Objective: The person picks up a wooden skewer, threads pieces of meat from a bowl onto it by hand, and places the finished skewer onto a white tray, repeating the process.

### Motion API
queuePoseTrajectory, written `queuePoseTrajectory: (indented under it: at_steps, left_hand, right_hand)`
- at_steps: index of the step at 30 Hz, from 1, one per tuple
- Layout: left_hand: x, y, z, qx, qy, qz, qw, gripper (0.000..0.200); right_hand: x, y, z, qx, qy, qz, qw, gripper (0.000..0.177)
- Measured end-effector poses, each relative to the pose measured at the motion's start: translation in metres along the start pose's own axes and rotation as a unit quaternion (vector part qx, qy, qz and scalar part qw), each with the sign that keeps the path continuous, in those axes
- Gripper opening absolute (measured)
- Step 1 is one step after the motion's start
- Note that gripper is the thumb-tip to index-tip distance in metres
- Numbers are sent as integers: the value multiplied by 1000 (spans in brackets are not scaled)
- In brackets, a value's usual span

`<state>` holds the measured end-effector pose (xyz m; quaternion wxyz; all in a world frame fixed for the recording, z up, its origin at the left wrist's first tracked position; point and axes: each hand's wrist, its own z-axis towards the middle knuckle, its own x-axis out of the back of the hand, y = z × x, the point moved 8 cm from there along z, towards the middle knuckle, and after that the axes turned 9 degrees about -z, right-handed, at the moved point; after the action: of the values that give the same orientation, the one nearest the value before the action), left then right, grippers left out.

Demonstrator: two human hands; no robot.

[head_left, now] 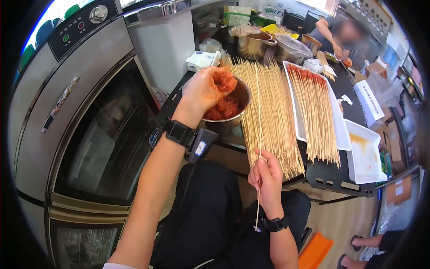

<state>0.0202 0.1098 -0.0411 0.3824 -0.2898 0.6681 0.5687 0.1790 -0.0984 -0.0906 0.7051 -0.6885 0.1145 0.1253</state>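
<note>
My left hand (200, 92) is closed around a clump of red marinated meat (224, 81), above a steel pot (244, 93). More of the same red meat (223, 110) lies inside the pot. Between thumb and fingers, my right hand (267, 174) pinches a thin wooden skewer (258, 207); its lower end sticks out below the hand. Just beyond that hand spreads a thick layer of bare skewers (268, 107). To their right, a long white tray (344, 142) carries skewers (316, 119) with red meat (308, 74) at their far ends.
A second white tray (365, 167) with yellowish residue sits at the table's right corner. Pots (253, 45) and bags stand at the back. Across the table, another person (324, 33) handles something. A tall dark-glass cabinet (96, 130) borders the left; an orange object (316, 251) lies on the floor.
</note>
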Motion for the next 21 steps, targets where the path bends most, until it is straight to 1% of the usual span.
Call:
queuePoseTrajectory:
  at_steps: [1, 2, 3, 5, 6, 7, 8, 9, 12, 14, 15, 16, 18, 19, 21]
  left_hand:
    - [14, 3, 23, -51, -59, 87, 993, 13]
    - [17, 5, 33, -101, -117, 173, 973, 16]
    - [9, 5, 23, -98, -115, 173, 973, 16]
    - [-15, 10, -8, -80, -95, 105, 987, 11]
    - [-8, 11, -5, -79, -95, 107, 987, 11]
    - [2, 23, -2, -148, -77, 223, 960, 11]
    - [8, 32, 1, -214, -59, 335, 916, 12]
    - [5, 31, 1, -212, -59, 335, 916, 12]
    - [-2, 26, 3, -174, -12, 458, 872, 13]
    - [-10, 33, 8, -154, 16, 539, 828, 13]
    - [-4, 30, 29, -252, -119, 658, 700, 12]
    - [-1, 32, 30, -252, -118, 658, 699, 12]
    - [-4, 20, 33, -200, -187, 646, 713, 12]
    - [-16, 19, 24, -199, -190, 647, 711, 12]
    - [-11, 21, 15, -113, -45, 667, 735, 12]
  right_hand:
    - [-1, -1, 0, -2, 2, 1, 1000, 25]
    - [-2, -1, -1, -7, 0, 4, 1000, 25]
    - [-3, -1, -1, -12, -2, 6, 1000, 25]
    - [-2, 2, -1, -17, 3, -5, 1000, 25]
    - [-2, 3, 0, -19, 6, -17, 1000, 25]
    - [-2, 3, 0, -20, 7, -16, 1000, 25]
    - [-2, 3, 0, -20, 4, -17, 1000, 24]
    - [-2, 3, 0, -22, 2, -18, 1000, 24]
    - [0, 2, 0, -12, 0, -40, 999, 24]
    - [-2, 1, -1, -12, -1, -39, 999, 24]
    - [-3, 2, -1, -15, 0, -42, 999, 24]
    - [-3, 3, -2, -16, -1, -42, 999, 24]
    - [-3, 4, -2, -17, -1, -47, 999, 25]
    - [-2, 4, -2, -16, 1, -45, 999, 25]
    - [-3, 6, -1, -21, -9, -52, 998, 25]
